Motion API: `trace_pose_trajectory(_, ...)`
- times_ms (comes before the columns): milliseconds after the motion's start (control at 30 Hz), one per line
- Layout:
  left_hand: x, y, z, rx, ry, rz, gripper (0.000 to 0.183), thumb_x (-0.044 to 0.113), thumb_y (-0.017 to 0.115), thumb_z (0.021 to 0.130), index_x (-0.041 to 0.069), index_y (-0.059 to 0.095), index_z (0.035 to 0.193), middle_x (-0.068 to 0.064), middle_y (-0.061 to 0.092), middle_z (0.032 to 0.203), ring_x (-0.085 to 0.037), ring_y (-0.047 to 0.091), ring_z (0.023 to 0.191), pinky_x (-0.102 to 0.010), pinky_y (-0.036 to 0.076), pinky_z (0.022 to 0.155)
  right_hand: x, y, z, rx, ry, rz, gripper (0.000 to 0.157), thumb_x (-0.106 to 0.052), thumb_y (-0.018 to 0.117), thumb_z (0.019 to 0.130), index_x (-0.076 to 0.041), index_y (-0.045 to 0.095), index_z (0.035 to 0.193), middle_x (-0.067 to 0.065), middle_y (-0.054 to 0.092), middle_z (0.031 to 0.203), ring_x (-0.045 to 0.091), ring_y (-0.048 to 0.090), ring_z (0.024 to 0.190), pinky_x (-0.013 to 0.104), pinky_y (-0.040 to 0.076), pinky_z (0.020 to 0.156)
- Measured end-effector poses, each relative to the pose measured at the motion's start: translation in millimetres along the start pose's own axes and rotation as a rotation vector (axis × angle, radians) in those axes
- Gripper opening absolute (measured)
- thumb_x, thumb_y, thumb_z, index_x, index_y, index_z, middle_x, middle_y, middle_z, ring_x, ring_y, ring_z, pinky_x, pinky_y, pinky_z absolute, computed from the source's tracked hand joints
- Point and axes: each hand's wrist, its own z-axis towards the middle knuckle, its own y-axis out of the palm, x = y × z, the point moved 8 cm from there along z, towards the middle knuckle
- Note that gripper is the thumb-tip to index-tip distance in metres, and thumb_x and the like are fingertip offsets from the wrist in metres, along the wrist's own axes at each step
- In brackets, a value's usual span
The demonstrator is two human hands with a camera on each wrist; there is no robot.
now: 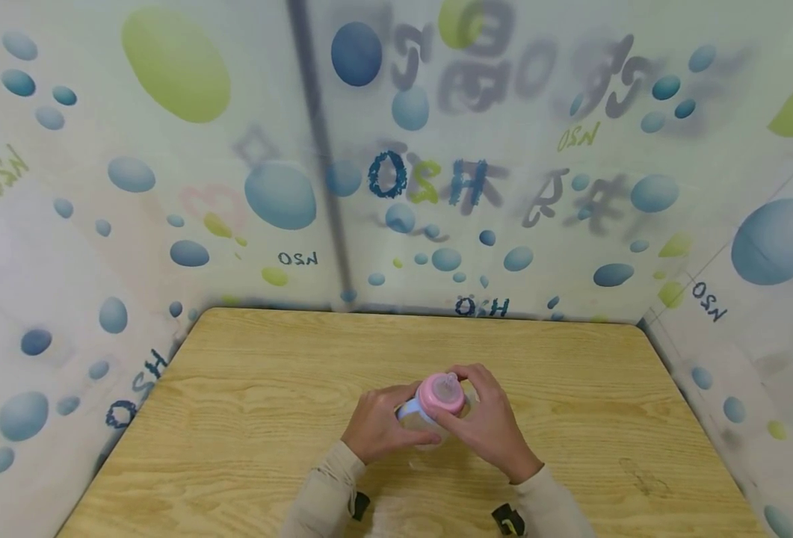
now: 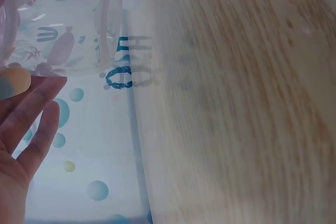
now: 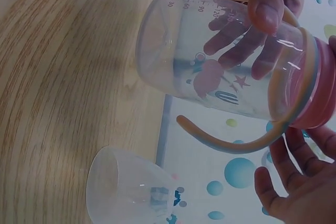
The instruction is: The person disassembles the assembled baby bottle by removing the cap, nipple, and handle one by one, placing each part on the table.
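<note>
A clear baby bottle with printed sea figures and measuring marks is held tilted above the table. Its pink collar and clear teat point up in the head view. My left hand grips the bottle's body, its thumb lying across the near side. Around the pink collar, the thumb and fingers of my right hand take hold. A curved yellow and blue handle sticks out from the bottle's neck. In the left wrist view the bottle is only partly seen.
A translucent dome-shaped cap stands on the wooden table, below the bottle in the right wrist view. Pale walls printed with bubbles and letters enclose the table at the back and both sides. Dark straps sit near both sleeves.
</note>
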Motion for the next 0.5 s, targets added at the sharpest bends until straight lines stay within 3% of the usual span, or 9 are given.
trace_pose_trajectory(200, 0.0, 1.1, 1.4, -0.013, -0.006, -0.012, 0.070, 0.052, 0.086, 0.070, 0.012, 0.070, 0.126, 0.003, 0.075, 0.099, -0.014, 0.069, 0.072, -0.014, 0.045, 0.056, -0.6, 0.3, 0.8, -0.028, 0.002, 0.045, 0.055, -0.024, 0.089, 0.075, -0.014, 0.062, 0.123, -0.006, 0.059, 0.115, 0.015, 0.056, 0.106, 0.051, 0.047, 0.090)
trace_pose_trajectory(500, 2.6, 1.2, 0.9, 0.000, 0.032, -0.009, 0.070, 0.054, 0.085, 0.071, 0.011, 0.070, 0.125, 0.001, 0.075, 0.099, -0.010, 0.069, 0.072, -0.012, 0.044, 0.056, 1.5, 2.7, 1.2, -0.060, -0.026, 0.116, 0.054, -0.016, 0.086, 0.077, -0.013, 0.062, 0.125, -0.003, 0.059, 0.119, 0.019, 0.057, 0.112, 0.061, 0.044, 0.095)
